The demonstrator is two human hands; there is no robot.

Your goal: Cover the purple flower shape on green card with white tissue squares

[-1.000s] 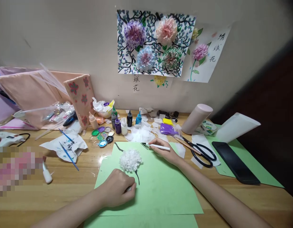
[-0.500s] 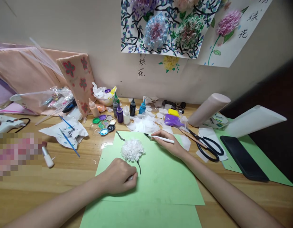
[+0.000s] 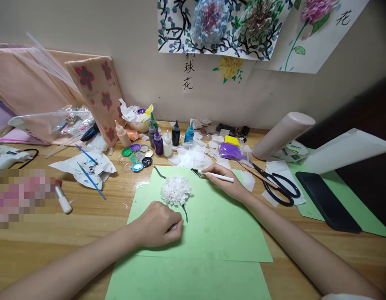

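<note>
A white tissue-paper flower (image 3: 176, 190) sits on a light green sheet (image 3: 211, 225) with a black painted stem running through it. My right hand (image 3: 226, 183) grips a white brush (image 3: 216, 176), its tip on a black painted shape at the sheet's upper edge. My left hand (image 3: 158, 227) rests curled on the green sheet just below the flower, fingers closed on a small pale object I cannot make out.
Behind the sheet stand several small paint bottles (image 3: 163, 141), paint pots (image 3: 136, 160) and white paper scraps (image 3: 191, 157). Black scissors (image 3: 279, 187), a black phone (image 3: 329, 202) and a pink roll (image 3: 282, 135) lie right. Blue brushes (image 3: 89, 175) and a glue gun (image 3: 8, 155) lie left.
The camera has tilted down, so the wall pictures slid up out of view. Both hands stay in the same places on the green sheet.
</note>
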